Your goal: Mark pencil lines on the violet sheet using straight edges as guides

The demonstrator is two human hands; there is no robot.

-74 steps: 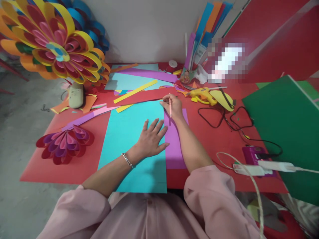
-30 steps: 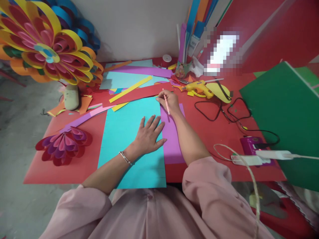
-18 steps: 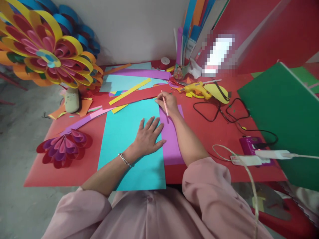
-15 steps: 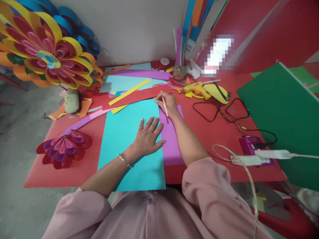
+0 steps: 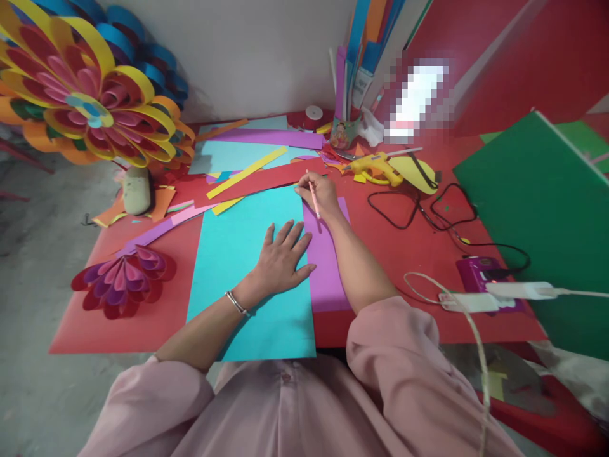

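A turquoise sheet of paper (image 5: 238, 254) lies across the middle of the red table, its near end at the table's front edge. Flat on that sheet rests my left hand (image 5: 283, 259), fingers spread, with the fingertips close to its right edge. My right hand (image 5: 320, 193) grips a pink pencil (image 5: 314, 202) at the sheet's upper right corner; the fingers hide one part of it. A purple sheet (image 5: 328, 273) shows along the right side of the turquoise one, under my right wrist.
A yellow glue gun (image 5: 375, 169) with a black cord sits at the right, near a purple power box (image 5: 480, 273). Leaning at far right is a green board (image 5: 533, 222). Paper strips (image 5: 266, 178) lie behind the sheet. A folded-paper flower (image 5: 121, 279) lies left; a large paper flower (image 5: 90, 111) stands behind.
Both hands and the pencil hold nearly the same places on the paper. The whole view has shifted very slightly.
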